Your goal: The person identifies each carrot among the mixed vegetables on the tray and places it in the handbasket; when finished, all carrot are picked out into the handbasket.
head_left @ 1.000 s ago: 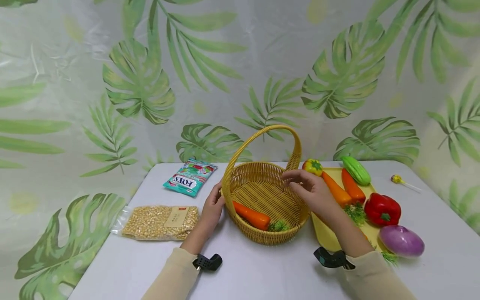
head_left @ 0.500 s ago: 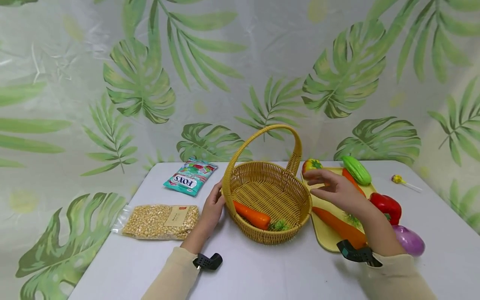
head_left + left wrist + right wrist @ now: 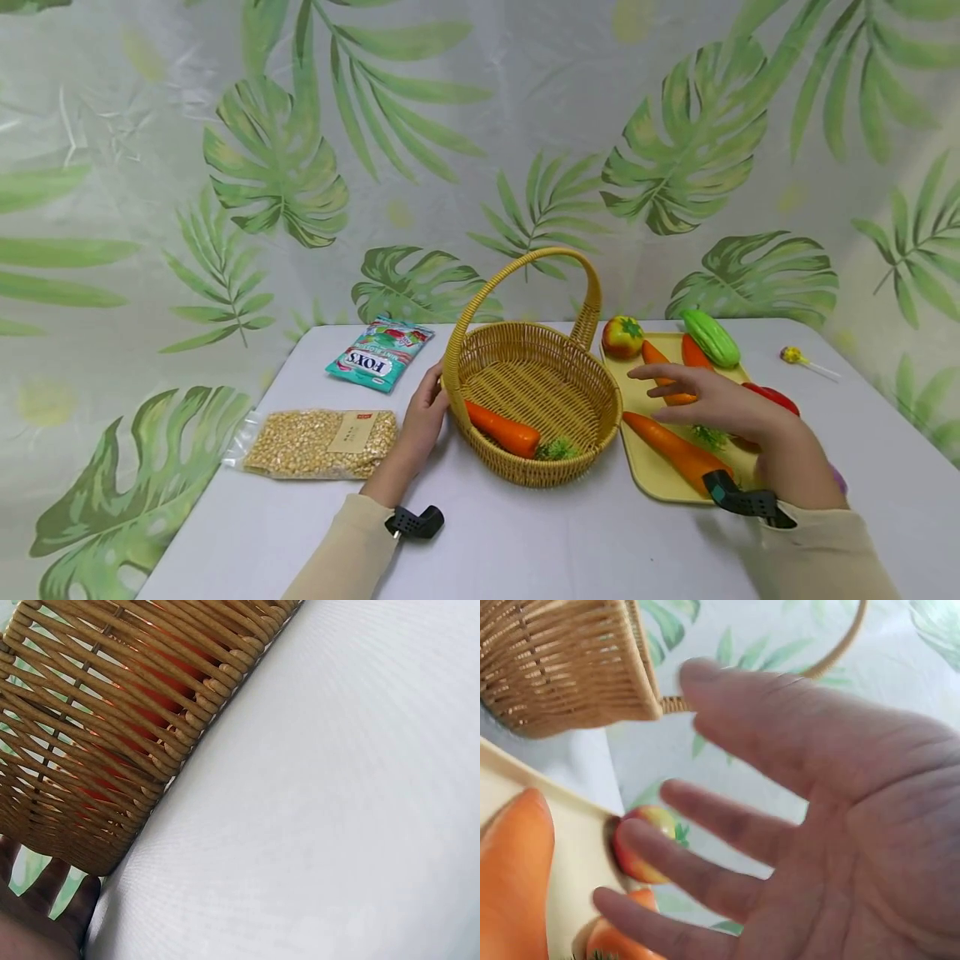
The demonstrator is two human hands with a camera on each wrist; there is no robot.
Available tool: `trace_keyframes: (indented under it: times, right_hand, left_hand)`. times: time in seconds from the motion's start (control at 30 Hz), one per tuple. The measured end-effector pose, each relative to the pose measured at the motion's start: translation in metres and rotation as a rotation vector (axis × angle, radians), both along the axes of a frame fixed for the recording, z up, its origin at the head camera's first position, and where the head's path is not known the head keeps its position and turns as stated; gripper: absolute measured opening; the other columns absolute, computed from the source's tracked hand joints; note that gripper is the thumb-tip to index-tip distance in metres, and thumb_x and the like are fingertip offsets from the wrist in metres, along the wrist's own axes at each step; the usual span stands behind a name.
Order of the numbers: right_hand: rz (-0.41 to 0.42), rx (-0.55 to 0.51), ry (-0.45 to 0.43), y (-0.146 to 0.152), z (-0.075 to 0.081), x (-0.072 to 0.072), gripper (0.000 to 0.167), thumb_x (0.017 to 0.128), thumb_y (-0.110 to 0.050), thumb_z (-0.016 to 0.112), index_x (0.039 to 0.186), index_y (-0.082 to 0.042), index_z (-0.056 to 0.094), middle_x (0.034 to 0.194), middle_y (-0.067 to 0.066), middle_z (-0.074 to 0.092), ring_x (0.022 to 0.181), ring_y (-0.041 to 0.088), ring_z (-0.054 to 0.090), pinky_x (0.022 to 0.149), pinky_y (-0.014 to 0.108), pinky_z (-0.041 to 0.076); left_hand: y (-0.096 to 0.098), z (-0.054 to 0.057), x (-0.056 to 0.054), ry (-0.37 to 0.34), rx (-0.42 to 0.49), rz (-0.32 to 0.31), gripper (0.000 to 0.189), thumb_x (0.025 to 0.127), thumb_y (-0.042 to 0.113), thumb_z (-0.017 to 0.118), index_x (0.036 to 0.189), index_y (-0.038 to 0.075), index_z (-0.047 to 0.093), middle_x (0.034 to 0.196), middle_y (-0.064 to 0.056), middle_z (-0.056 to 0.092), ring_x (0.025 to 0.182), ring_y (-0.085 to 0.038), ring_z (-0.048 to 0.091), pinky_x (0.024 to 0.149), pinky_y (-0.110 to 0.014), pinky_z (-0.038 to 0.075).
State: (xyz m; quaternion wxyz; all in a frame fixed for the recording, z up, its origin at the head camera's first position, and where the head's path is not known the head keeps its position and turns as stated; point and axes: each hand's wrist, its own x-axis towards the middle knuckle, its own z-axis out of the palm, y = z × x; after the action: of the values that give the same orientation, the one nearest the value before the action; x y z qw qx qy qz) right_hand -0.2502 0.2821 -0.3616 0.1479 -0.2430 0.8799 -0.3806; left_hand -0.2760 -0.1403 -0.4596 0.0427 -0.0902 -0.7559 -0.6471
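Observation:
A woven basket (image 3: 536,475) with a tall arched handle stands mid-table. Inside it lies an orange carrot (image 3: 504,431) with green leaves. My left hand (image 3: 426,417) rests against the basket's left outer wall; in the left wrist view its fingers (image 3: 46,889) are spread along the weave. Above the yellow tray (image 3: 643,471) hovers my right hand (image 3: 723,404), holding nothing, its fingers loosely extended. Below and left of it, a carrot (image 3: 671,447) lies on the tray. Two more carrots, one of them an orange carrot (image 3: 660,367), lie behind, partly hidden by the hand.
On the tray's far side are a red-yellow fruit (image 3: 622,337) and a green gourd (image 3: 710,337). My right arm mostly covers a red pepper (image 3: 776,398) and a purple eggplant (image 3: 838,480). A lollipop (image 3: 808,363) lies right; a candy bag (image 3: 380,353) and corn-kernel pack (image 3: 300,442) lie left.
My right hand has moved right from over the basket to above the tray, uncovering the front carrot and the red-yellow fruit. The left hand and basket have stayed put.

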Motion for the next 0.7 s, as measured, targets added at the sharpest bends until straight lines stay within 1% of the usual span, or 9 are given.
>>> trace_keyframes:
  times: [0.07,0.1,0.17,0.23,0.27,0.33,0.4,0.5,0.7]
  right_hand:
    - [0.014,0.009,-0.031,0.004,-0.001,0.0,0.055,0.095,-0.026,0.067,0.146,-0.018,0.047,0.152,0.017,0.045,0.135,0.047,0.047,0.093,0.02,0.052]
    - [0.017,0.02,-0.048,0.007,-0.001,0.0,0.054,0.095,-0.025,0.067,0.145,-0.017,0.048,0.151,0.019,0.045,0.134,0.047,0.048,0.093,0.022,0.052]
    - [0.024,0.041,-0.097,0.01,-0.001,0.0,0.051,0.095,-0.024,0.067,0.142,-0.015,0.05,0.15,0.022,0.045,0.134,0.049,0.048,0.095,0.029,0.054]
    - [0.03,0.058,-0.157,0.013,-0.002,0.001,0.049,0.094,-0.022,0.067,0.14,-0.013,0.051,0.15,0.025,0.044,0.134,0.049,0.047,0.097,0.039,0.055]
    - [0.031,0.07,-0.184,0.014,-0.003,0.0,0.048,0.094,-0.022,0.067,0.139,-0.013,0.053,0.149,0.025,0.046,0.133,0.049,0.047,0.097,0.041,0.054]
    - [0.043,0.078,-0.222,0.016,-0.005,-0.001,0.047,0.093,-0.021,0.068,0.136,-0.011,0.054,0.147,0.023,0.048,0.132,0.047,0.048,0.098,0.041,0.053]
    - [0.054,0.067,-0.255,0.018,-0.008,-0.002,0.045,0.092,-0.02,0.068,0.135,-0.01,0.056,0.144,0.02,0.051,0.131,0.044,0.048,0.097,0.038,0.053]
    - [0.064,0.06,-0.273,0.018,-0.013,-0.004,0.042,0.092,-0.018,0.068,0.132,-0.01,0.059,0.14,0.016,0.055,0.129,0.038,0.048,0.097,0.034,0.049]
    - [0.057,0.116,-0.262,0.017,-0.021,-0.006,0.036,0.091,-0.018,0.069,0.127,-0.015,0.065,0.134,0.011,0.057,0.12,0.032,0.045,0.094,0.037,0.044]
  left_hand:
    - [0.0,0.001,0.0,-0.006,0.001,-0.001,0.047,0.103,0.032,0.049,0.149,0.035,0.043,0.162,0.008,0.034,0.153,-0.021,0.026,0.125,-0.047,0.024]
    - [0.0,0.001,0.0,-0.006,0.0,-0.002,0.047,0.103,0.032,0.049,0.149,0.035,0.043,0.162,0.008,0.034,0.153,-0.022,0.026,0.126,-0.047,0.023]
    - [0.0,0.002,0.0,-0.008,-0.003,-0.005,0.046,0.103,0.032,0.049,0.149,0.035,0.043,0.162,0.008,0.034,0.154,-0.021,0.025,0.126,-0.047,0.022]
    - [0.0,0.003,0.001,-0.013,-0.003,-0.004,0.047,0.103,0.032,0.049,0.149,0.035,0.043,0.162,0.009,0.034,0.154,-0.021,0.025,0.126,-0.047,0.022]
    - [0.0,0.003,0.002,-0.015,-0.005,-0.002,0.047,0.103,0.032,0.049,0.149,0.035,0.043,0.162,0.009,0.034,0.154,-0.021,0.025,0.126,-0.047,0.022]
    - [0.0,0.004,0.002,-0.011,0.002,-0.007,0.047,0.103,0.031,0.049,0.15,0.034,0.042,0.162,0.007,0.034,0.154,-0.021,0.024,0.126,-0.047,0.022]
    - [0.001,0.004,0.003,-0.007,0.007,-0.007,0.047,0.103,0.03,0.048,0.15,0.034,0.042,0.162,0.007,0.034,0.153,-0.02,0.025,0.126,-0.046,0.023]
    - [0.001,0.003,0.003,0.005,0.016,-0.012,0.047,0.104,0.029,0.048,0.15,0.032,0.042,0.162,0.007,0.034,0.153,-0.019,0.025,0.126,-0.045,0.023]
    - [0.001,0.003,0.002,0.003,0.008,-0.011,0.046,0.104,0.03,0.048,0.149,0.033,0.043,0.161,0.008,0.034,0.153,-0.019,0.026,0.126,-0.045,0.023]
